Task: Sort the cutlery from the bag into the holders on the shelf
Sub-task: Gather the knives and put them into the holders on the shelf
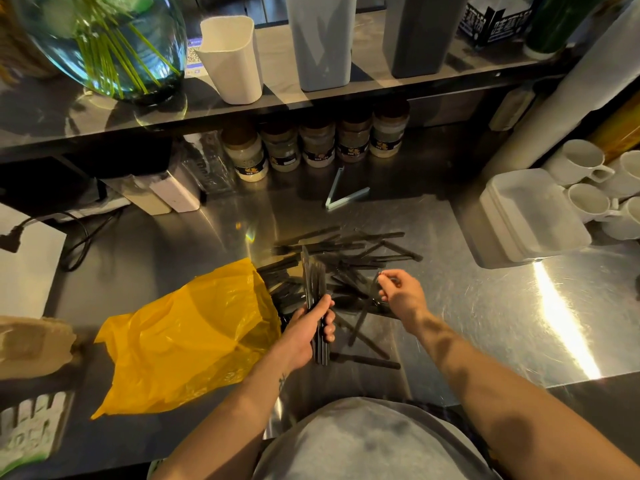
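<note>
Several black cutlery pieces are clamped as a bundle [312, 282] by the curled fingers [328, 325] of the left hand [304, 336], the long axis pointing away toward the shelf [346, 95]. A single piece [362, 315] is pinched by the right hand [401, 294] and hangs slanted toward the person. The loose pile [349, 252] is spread criss-cross on the tabletop [485, 306], beside the yellow bag [194, 327].
</note>
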A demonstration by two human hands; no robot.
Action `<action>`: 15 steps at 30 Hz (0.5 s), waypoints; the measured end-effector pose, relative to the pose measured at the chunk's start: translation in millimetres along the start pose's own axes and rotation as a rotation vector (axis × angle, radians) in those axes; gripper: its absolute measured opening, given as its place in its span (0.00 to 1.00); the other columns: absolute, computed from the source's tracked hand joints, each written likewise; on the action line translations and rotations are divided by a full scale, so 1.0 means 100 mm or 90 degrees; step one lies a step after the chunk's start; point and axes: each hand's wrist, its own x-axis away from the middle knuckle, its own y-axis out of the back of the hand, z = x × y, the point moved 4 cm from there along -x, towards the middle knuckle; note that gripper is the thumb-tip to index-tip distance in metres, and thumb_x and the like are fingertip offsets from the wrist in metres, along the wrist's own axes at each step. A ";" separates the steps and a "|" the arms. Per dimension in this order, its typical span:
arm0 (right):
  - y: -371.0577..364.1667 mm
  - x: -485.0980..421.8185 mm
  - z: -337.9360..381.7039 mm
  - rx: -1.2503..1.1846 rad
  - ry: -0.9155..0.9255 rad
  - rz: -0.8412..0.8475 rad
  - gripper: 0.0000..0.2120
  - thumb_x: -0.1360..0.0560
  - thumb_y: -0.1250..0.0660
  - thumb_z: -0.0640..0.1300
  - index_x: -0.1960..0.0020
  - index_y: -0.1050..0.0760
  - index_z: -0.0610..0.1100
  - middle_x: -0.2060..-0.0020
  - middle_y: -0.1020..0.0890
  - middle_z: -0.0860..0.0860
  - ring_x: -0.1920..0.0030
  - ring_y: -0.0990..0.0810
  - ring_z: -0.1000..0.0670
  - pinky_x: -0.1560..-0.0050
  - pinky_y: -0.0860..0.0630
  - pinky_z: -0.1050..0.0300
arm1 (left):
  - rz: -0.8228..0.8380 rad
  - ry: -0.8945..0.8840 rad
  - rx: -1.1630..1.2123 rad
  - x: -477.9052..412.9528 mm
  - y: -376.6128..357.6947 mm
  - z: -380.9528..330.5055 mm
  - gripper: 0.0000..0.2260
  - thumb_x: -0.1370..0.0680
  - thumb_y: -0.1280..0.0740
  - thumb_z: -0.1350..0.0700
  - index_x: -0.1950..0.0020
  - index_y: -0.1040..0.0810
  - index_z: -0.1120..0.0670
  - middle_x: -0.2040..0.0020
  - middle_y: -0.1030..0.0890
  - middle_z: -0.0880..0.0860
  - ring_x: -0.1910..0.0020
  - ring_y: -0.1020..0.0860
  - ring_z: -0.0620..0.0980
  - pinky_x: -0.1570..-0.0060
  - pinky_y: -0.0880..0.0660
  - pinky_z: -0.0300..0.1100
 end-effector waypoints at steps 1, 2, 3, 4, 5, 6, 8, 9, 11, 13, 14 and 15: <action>-0.05 0.01 -0.04 0.004 -0.014 0.024 0.09 0.19 0.33 0.40 0.40 0.20 0.39 0.60 0.17 0.45 0.62 0.19 0.50 0.56 0.20 0.55 | 0.000 0.001 -0.001 0.00 -0.01 0.00 0.13 0.21 0.29 0.49 0.44 0.23 0.57 0.64 0.26 0.52 0.67 0.28 0.47 0.66 0.30 0.41; -0.09 0.02 -0.07 -0.001 -0.023 0.042 0.11 0.18 0.34 0.40 0.38 0.21 0.39 0.58 0.17 0.45 0.60 0.18 0.50 0.55 0.19 0.56 | -0.001 -0.002 -0.001 -0.01 -0.03 0.00 0.12 0.20 0.30 0.49 0.43 0.23 0.57 0.64 0.26 0.51 0.67 0.28 0.47 0.66 0.30 0.41; -0.13 0.02 -0.08 -0.013 -0.031 0.054 0.13 0.18 0.35 0.40 0.35 0.23 0.39 0.56 0.17 0.44 0.57 0.17 0.49 0.52 0.19 0.56 | -0.004 -0.008 0.002 -0.01 -0.04 -0.01 0.12 0.20 0.30 0.49 0.43 0.24 0.57 0.64 0.26 0.51 0.68 0.29 0.47 0.66 0.30 0.41; -0.16 0.02 -0.09 -0.030 -0.040 0.058 0.15 0.18 0.35 0.40 0.32 0.25 0.38 0.53 0.17 0.44 0.54 0.17 0.49 0.50 0.18 0.55 | -0.005 -0.017 0.004 -0.02 -0.06 -0.02 0.12 0.20 0.31 0.50 0.43 0.24 0.57 0.64 0.26 0.51 0.68 0.29 0.47 0.65 0.30 0.41; -0.18 0.03 -0.08 -0.046 -0.047 0.055 0.16 0.17 0.36 0.40 0.31 0.26 0.39 0.52 0.17 0.44 0.53 0.17 0.48 0.48 0.18 0.55 | -0.007 -0.025 0.006 -0.02 -0.08 -0.05 0.12 0.20 0.31 0.49 0.44 0.24 0.57 0.64 0.26 0.51 0.68 0.29 0.47 0.65 0.30 0.42; -0.20 0.05 -0.05 -0.068 -0.051 0.055 0.16 0.17 0.38 0.39 0.30 0.27 0.39 0.52 0.17 0.45 0.53 0.17 0.49 0.49 0.19 0.56 | -0.010 -0.033 0.006 -0.03 -0.10 -0.07 0.11 0.20 0.31 0.49 0.45 0.24 0.56 0.64 0.26 0.51 0.67 0.28 0.47 0.64 0.30 0.42; -0.23 0.14 0.03 -0.126 -0.068 0.068 0.13 0.17 0.40 0.38 0.33 0.25 0.39 0.50 0.17 0.45 0.53 0.17 0.49 0.54 0.20 0.59 | -0.023 -0.048 -0.001 -0.05 -0.15 -0.15 0.10 0.19 0.32 0.49 0.47 0.23 0.55 0.64 0.26 0.50 0.67 0.28 0.47 0.63 0.28 0.43; -0.26 0.19 0.07 -0.167 -0.088 0.084 0.13 0.17 0.40 0.38 0.35 0.24 0.39 0.48 0.17 0.43 0.53 0.17 0.48 0.54 0.20 0.59 | -0.032 -0.057 -0.002 -0.06 -0.18 -0.20 0.09 0.19 0.32 0.49 0.47 0.23 0.55 0.64 0.26 0.50 0.67 0.27 0.47 0.62 0.28 0.43; -0.33 0.37 0.09 -0.244 -0.144 0.124 0.13 0.17 0.40 0.42 0.36 0.23 0.39 0.47 0.15 0.42 0.52 0.16 0.46 0.51 0.20 0.56 | -0.056 -0.081 0.024 -0.10 -0.26 -0.31 0.10 0.19 0.33 0.48 0.49 0.23 0.54 0.65 0.26 0.50 0.67 0.27 0.47 0.61 0.28 0.44; -0.45 0.55 0.01 -0.316 -0.222 0.161 0.17 0.15 0.44 0.49 0.39 0.21 0.41 0.48 0.15 0.45 0.50 0.17 0.46 0.45 0.24 0.52 | -0.085 -0.108 0.079 -0.16 -0.36 -0.44 0.10 0.19 0.33 0.48 0.48 0.24 0.55 0.65 0.26 0.50 0.67 0.27 0.47 0.61 0.27 0.44; -0.51 0.62 -0.04 -0.355 -0.267 0.175 0.20 0.14 0.47 0.53 0.41 0.21 0.41 0.48 0.16 0.44 0.49 0.19 0.46 0.44 0.25 0.51 | -0.102 -0.124 0.108 -0.18 -0.41 -0.51 0.10 0.19 0.32 0.49 0.48 0.24 0.55 0.65 0.26 0.50 0.67 0.27 0.47 0.62 0.27 0.44; -0.57 0.68 -0.09 -0.399 -0.310 0.183 0.24 0.14 0.49 0.56 0.41 0.21 0.41 0.47 0.17 0.43 0.47 0.21 0.45 0.43 0.27 0.50 | -0.116 -0.140 0.129 -0.20 -0.45 -0.57 0.10 0.19 0.32 0.49 0.47 0.24 0.55 0.65 0.26 0.50 0.68 0.27 0.47 0.63 0.26 0.43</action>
